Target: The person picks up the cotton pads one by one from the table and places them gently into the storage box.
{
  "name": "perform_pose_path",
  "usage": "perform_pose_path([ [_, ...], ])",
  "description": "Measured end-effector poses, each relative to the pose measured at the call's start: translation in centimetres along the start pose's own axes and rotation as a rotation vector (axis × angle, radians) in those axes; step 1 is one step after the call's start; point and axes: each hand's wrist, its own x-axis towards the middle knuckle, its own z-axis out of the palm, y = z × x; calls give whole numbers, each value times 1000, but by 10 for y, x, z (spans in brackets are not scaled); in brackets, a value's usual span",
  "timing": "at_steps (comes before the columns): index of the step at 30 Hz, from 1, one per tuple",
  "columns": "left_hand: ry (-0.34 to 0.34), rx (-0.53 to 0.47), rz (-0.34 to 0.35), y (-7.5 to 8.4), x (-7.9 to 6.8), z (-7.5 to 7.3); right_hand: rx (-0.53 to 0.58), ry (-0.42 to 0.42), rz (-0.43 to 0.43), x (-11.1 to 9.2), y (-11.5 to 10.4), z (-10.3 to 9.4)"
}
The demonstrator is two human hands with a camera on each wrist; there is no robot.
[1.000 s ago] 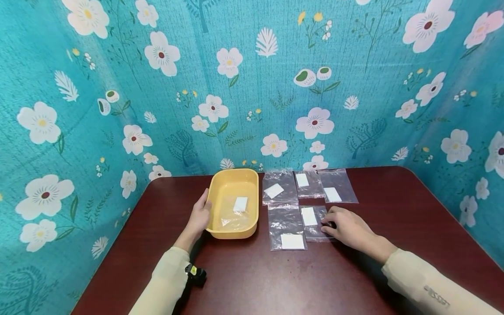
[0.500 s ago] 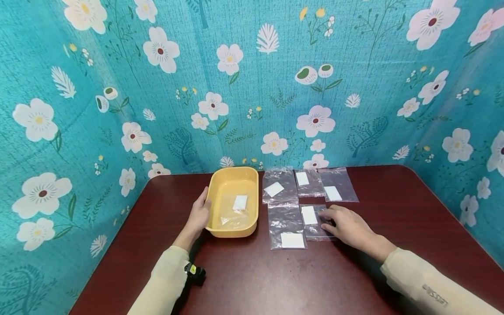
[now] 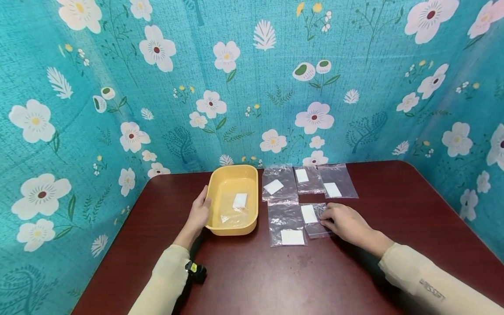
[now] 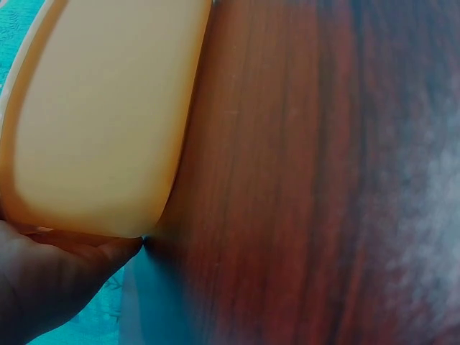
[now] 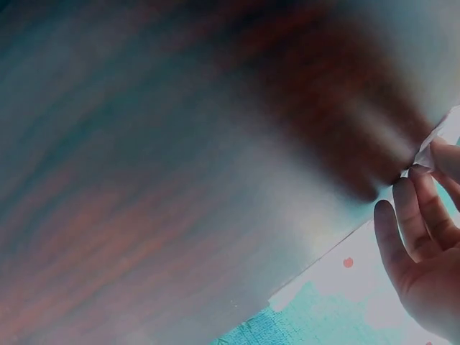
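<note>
My left hand [image 3: 200,211] grips the left rim of a yellow plastic basin [image 3: 233,185]. A clear bag [image 3: 232,220] with a white card in it lies inside the basin. In the left wrist view, my left thumb and palm [image 4: 61,280] press against the basin's end [image 4: 100,129]. My right hand [image 3: 346,224] pinches the right edge of a clear zip bag [image 3: 318,232], which has a white card [image 3: 309,214] in it. Right wrist view: thumb and forefinger of that hand [image 5: 431,259] meet on the bag's film [image 5: 425,154], the other fingers extended.
More clear bags with white cards lie close by: a large one [image 3: 284,218] left of the pinched bag, and others [image 3: 289,177] along the table's back edge. A black wrist device [image 3: 197,273] sits by the left sleeve. A flowered curtain [image 3: 244,87] surrounds the dark red table [image 3: 256,280].
The right fingers, spread a little over the bag half a second ago, have come together on its right edge, and the bag has turned slightly. The left hand keeps its grip on the basin.
</note>
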Motion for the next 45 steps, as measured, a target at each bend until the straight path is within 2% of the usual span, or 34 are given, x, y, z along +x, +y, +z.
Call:
perform_pose_path([
  [13, 6, 14, 1, 4, 0, 2, -9, 31, -3, 1, 0, 2],
  [34, 16, 35, 6, 3, -3, 2, 0, -6, 11, 0, -3, 1],
  [42, 17, 26, 30, 2, -2, 1, 0, 78, -55, -1, -2, 3],
  [45, 24, 30, 23, 3, -2, 1, 5, 86, -61, -2, -1, 3],
])
